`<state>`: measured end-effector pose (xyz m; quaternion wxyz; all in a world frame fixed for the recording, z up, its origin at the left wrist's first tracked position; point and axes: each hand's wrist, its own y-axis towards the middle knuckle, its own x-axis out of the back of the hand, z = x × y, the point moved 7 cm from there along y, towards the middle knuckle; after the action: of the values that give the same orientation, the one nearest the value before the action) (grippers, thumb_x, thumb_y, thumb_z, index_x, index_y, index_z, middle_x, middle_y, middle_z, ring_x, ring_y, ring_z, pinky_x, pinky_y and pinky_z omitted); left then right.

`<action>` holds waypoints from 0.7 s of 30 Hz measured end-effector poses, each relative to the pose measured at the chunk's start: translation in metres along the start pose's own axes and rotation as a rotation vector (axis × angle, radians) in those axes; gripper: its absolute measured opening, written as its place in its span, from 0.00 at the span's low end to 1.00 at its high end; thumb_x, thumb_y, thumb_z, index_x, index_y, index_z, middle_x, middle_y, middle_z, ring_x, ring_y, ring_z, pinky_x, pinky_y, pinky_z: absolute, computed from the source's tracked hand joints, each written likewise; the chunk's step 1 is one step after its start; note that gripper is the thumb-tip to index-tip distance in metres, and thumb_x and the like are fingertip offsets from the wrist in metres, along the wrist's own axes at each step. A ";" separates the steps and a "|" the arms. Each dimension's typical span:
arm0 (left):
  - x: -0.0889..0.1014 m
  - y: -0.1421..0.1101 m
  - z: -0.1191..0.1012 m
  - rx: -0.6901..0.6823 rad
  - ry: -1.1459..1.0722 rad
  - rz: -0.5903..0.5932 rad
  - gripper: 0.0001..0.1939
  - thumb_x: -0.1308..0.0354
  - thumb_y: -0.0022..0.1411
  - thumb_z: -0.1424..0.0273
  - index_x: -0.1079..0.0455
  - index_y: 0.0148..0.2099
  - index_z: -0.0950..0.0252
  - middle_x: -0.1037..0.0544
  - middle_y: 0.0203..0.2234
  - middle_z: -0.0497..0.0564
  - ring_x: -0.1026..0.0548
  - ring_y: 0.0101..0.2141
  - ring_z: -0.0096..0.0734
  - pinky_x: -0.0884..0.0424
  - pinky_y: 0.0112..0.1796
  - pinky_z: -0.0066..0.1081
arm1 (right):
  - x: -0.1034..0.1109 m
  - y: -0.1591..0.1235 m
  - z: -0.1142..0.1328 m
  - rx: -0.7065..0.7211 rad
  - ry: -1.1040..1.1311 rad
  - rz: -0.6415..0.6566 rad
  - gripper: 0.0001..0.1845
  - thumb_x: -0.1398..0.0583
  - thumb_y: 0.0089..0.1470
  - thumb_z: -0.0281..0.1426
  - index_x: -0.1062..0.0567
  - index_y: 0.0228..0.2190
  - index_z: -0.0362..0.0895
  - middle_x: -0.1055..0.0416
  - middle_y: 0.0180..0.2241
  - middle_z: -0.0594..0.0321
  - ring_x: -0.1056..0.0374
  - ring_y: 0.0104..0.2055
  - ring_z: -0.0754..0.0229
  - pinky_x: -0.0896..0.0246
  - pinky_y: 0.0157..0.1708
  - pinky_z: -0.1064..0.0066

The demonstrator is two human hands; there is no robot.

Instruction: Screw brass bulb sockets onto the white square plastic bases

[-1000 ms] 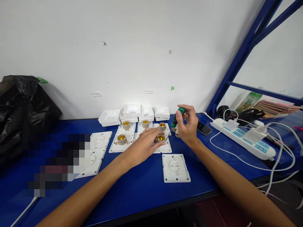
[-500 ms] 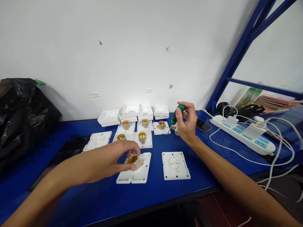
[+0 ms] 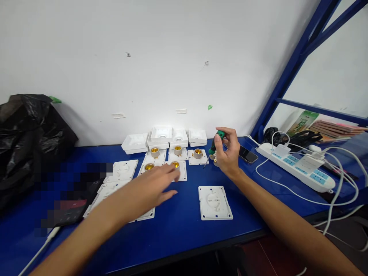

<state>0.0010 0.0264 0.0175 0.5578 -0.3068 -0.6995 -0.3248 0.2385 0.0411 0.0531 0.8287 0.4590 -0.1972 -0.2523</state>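
A: What's in the right hand (image 3: 228,155)?

B: A small screwdriver with a green and black handle (image 3: 214,145), pinched upright between thumb and fingers, its thin metal tip angled down toward the blue tabletop (image 3: 178,226). It hangs just beside the rightmost white square plate with a brass-lined lamp socket (image 3: 197,154) in the back row.

A: And the left hand (image 3: 152,188)?

B: Flat, fingers spread, holding nothing. It hovers over a white plate (image 3: 143,215) lying near the table's front, fingertips close to another brass socket on its white square base (image 3: 176,167).

A: What else is around?

B: A flat white square cover plate (image 3: 214,202) lies alone in front of the right forearm. Empty white plastic boxes (image 3: 161,135) are stacked by the wall, a black phone (image 3: 247,154) lies behind the right hand, and a white power strip with blue outlets (image 3: 296,168) trails cables to the right.

A: Any risk?

B: I'd judge the spread left hand could knock the nearby socket bases out of line, since they sit loose and close together. The screwdriver tip, held lightly, could also slip and scratch a plate.
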 end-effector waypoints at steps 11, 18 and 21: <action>-0.028 0.042 -0.054 -0.013 0.423 0.090 0.21 0.45 0.53 0.86 0.31 0.49 0.68 0.22 0.43 0.60 0.22 0.44 0.47 0.26 0.44 0.41 | 0.000 0.002 0.000 0.008 0.005 -0.005 0.09 0.43 0.65 0.36 0.29 0.46 0.49 0.33 0.34 0.64 0.35 0.31 0.63 0.34 0.28 0.68; -0.053 0.046 -0.110 -0.301 0.251 -0.121 0.13 0.51 0.74 0.62 0.32 0.52 0.63 0.22 0.48 0.56 0.24 0.47 0.43 0.30 0.48 0.41 | 0.001 0.003 -0.002 -0.017 0.036 -0.019 0.09 0.43 0.65 0.34 0.28 0.46 0.48 0.33 0.33 0.65 0.36 0.29 0.65 0.37 0.26 0.69; -0.058 0.033 -0.095 -0.271 0.236 -0.101 0.12 0.51 0.74 0.66 0.32 0.53 0.63 0.25 0.54 0.59 0.25 0.51 0.46 0.32 0.51 0.44 | 0.002 0.003 -0.003 -0.011 0.046 -0.018 0.09 0.43 0.65 0.33 0.28 0.46 0.48 0.34 0.33 0.65 0.38 0.27 0.65 0.37 0.25 0.70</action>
<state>0.0937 -0.0334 -0.0199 0.5726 -0.3032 -0.5936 -0.4773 0.2420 0.0435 0.0544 0.8333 0.4619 -0.1724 -0.2503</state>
